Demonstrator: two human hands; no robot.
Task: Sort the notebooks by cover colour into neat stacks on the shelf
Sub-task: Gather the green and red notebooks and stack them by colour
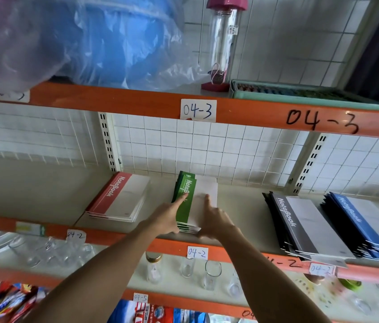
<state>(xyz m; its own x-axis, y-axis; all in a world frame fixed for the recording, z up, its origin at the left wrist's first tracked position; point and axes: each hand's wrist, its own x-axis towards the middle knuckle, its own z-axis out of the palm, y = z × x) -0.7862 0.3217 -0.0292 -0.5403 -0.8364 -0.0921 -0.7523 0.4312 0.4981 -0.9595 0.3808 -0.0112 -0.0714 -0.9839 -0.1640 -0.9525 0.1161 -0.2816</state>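
A stack of green notebooks (189, 186) lies in the middle of the shelf (51, 194). My left hand (168, 216) lies along the stack's left edge, its index finger stretched out on the green cover strip. My right hand (214, 217) rests on the white part of the top cover, fingers straight. Left of them sits a red notebook stack (119, 198). To the right lie a black notebook stack (300, 226) and a blue notebook stack (365, 226), side by side and slanted.
An orange beam (253, 113) marked 04-3 runs above, carrying a plastic-wrapped blue item (95, 40), a clear bottle (222, 43) and a green tray (300, 94). Drinking glasses (211, 273) stand on the lower shelf. A wire grid (183, 145) backs the shelf.
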